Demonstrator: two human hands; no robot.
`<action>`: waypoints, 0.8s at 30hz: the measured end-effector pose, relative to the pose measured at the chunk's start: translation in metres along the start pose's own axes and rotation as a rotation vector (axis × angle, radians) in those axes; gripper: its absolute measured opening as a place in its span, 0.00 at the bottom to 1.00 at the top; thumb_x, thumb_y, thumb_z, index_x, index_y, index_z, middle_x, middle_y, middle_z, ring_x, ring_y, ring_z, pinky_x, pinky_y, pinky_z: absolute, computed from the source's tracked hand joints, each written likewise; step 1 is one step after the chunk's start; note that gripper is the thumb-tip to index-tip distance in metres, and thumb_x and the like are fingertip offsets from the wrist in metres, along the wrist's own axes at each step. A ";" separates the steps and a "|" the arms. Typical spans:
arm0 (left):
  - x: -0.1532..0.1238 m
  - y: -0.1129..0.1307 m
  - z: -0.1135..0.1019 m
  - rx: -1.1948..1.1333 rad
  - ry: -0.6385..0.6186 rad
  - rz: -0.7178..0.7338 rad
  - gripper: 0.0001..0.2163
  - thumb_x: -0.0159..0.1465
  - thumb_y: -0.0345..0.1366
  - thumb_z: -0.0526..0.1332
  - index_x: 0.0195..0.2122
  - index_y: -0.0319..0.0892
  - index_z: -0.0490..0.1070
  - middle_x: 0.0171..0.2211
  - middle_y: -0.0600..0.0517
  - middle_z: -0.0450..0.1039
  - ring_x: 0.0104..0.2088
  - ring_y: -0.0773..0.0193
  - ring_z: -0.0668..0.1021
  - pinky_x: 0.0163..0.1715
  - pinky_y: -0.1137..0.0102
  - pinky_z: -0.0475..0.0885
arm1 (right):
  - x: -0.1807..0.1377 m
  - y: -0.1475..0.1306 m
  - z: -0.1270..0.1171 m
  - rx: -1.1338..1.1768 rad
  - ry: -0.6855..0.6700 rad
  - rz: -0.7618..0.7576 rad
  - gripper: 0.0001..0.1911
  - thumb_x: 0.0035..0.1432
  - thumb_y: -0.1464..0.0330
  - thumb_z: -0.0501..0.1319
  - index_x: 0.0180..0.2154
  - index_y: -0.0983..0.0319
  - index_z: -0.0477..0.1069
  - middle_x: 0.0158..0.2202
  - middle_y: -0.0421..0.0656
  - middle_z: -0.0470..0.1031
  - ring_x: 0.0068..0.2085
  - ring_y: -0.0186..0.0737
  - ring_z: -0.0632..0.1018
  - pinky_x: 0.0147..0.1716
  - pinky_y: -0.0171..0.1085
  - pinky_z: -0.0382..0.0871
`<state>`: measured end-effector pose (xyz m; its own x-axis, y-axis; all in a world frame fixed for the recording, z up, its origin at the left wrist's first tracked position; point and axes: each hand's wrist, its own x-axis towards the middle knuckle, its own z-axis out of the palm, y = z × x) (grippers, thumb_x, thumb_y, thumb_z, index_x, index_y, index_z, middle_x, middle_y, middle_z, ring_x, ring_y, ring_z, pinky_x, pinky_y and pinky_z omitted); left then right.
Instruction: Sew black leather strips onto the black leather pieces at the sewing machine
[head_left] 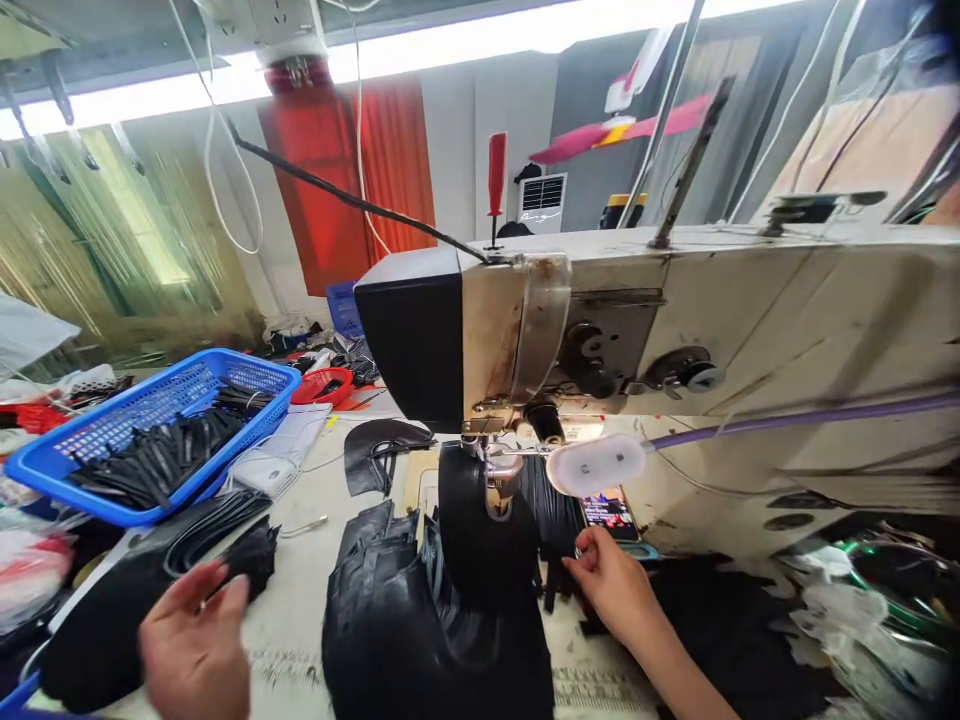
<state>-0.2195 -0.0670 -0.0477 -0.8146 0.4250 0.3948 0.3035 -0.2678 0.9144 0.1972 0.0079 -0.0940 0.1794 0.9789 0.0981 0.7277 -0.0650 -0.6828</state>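
Step in hand looks like feeding: right hand [611,580] w/ fingertips pinching the edge of the black strips [551,500] just right of the presser foot [499,480] on the sewing machine [675,330]. Left hand [196,640] hangs open, fingers spread, holding nothing, just beside a loose black piece [251,555] (motion-blurred, so contact unclear). Black leather workpiece [450,600] lies draped under the needle area, btwn the 2 hands. Next move prob calls for squaring the strip to the foot, w/ left hand steadying the workpiece. Blue basket [52,465] of strips sits far left.
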 end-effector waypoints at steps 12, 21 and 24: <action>-0.071 0.059 0.118 -0.027 -0.728 0.049 0.09 0.61 0.36 0.63 0.43 0.45 0.72 0.44 0.48 0.72 0.47 0.57 0.74 0.49 0.65 0.67 | 0.042 -0.012 -0.007 0.032 -0.111 0.148 0.18 0.45 0.63 0.65 0.13 0.57 0.61 0.14 0.39 0.66 0.21 0.42 0.70 0.24 0.37 0.55; -0.082 0.067 0.140 -0.224 -0.782 -0.426 0.18 0.50 0.34 0.72 0.42 0.43 0.72 0.37 0.50 0.76 0.39 0.59 0.77 0.42 0.68 0.70 | 0.005 -0.040 -0.029 0.714 -0.332 0.293 0.25 0.39 0.46 0.66 0.22 0.59 0.62 0.16 0.35 0.65 0.13 0.28 0.59 0.13 0.31 0.50; -0.088 0.069 0.150 -0.258 -0.879 -0.579 0.19 0.49 0.35 0.73 0.42 0.40 0.72 0.37 0.47 0.78 0.40 0.55 0.78 0.43 0.64 0.72 | -0.010 -0.069 -0.030 0.892 -0.415 0.292 0.25 0.39 0.48 0.70 0.26 0.61 0.66 0.21 0.40 0.72 0.16 0.28 0.65 0.14 0.31 0.59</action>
<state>-0.0531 0.0066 -0.0061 -0.1302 0.9889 -0.0711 -0.2098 0.0426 0.9768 0.1649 -0.0028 -0.0260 -0.0961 0.9487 -0.3011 -0.0949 -0.3099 -0.9460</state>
